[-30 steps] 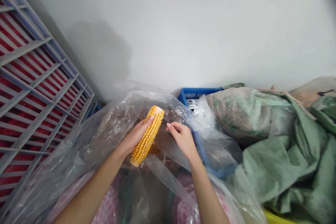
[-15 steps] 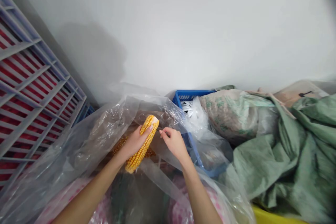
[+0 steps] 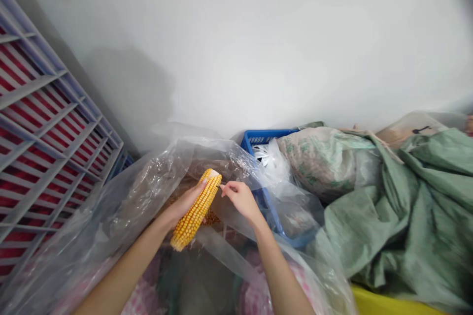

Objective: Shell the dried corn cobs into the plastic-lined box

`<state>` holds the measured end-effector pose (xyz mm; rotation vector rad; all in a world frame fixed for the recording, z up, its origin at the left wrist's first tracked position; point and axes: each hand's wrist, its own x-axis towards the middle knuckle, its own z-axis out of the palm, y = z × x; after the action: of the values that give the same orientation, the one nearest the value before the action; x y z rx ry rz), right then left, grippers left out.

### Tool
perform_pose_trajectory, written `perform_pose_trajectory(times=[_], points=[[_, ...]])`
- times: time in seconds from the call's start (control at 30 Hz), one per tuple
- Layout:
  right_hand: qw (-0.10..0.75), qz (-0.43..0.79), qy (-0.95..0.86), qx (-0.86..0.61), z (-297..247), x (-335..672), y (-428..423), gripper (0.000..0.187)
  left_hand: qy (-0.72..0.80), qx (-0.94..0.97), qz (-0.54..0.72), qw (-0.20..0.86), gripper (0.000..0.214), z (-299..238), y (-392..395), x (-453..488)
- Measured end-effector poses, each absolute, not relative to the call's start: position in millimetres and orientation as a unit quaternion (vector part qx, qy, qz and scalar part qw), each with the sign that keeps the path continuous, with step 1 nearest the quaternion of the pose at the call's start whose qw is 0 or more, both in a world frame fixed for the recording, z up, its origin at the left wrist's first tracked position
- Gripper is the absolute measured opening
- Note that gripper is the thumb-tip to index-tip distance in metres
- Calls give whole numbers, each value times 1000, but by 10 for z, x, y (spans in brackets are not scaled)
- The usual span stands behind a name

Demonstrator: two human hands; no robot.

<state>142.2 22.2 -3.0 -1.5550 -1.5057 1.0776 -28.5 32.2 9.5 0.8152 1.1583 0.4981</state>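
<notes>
My left hand (image 3: 186,201) is wrapped round a yellow corn cob (image 3: 196,212), which is tilted with its upper end leaning right. A pale patch without kernels shows at that upper end. Close to the cob's right side, my right hand (image 3: 239,199) is closed in a pinch on a thin dark tool (image 3: 219,186); its tip meets the kernels near the top, and its exact kind is too small to make out. Below the cob, loose corn kernels (image 3: 211,217) lie inside a clear plastic bag (image 3: 148,177) spread open around both hands.
A grey plastic crate (image 3: 70,123) with red behind its slats rises at the left. On the right, a blue basket (image 3: 271,134) stands beside a stuffed sack (image 3: 321,157) and a crumpled green cloth (image 3: 399,221). A white wall (image 3: 258,49) closes off the back.
The cob has turned slightly in my left hand and shifted a little left and down. My right hand has moved slightly left, its tool staying at the cob's side.
</notes>
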Motion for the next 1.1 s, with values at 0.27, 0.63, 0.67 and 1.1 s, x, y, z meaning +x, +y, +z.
perform_pose_trajectory(times=[0.27,0.63,0.67,1.1], points=[[370,367,-606,-602,49,1400,237,38,511,277,199,789,59,120,410,-273],[386,381,-601,-587,173,1460,224,43,454,215,203,841,61,239,392,-241],[383,376,-601,-593,181,1471,222,43,466,229,204,830,62,254,386,-231],[313,250,-622,-673,82,1391,179,41,539,426,290,666,54,151,353,-137]])
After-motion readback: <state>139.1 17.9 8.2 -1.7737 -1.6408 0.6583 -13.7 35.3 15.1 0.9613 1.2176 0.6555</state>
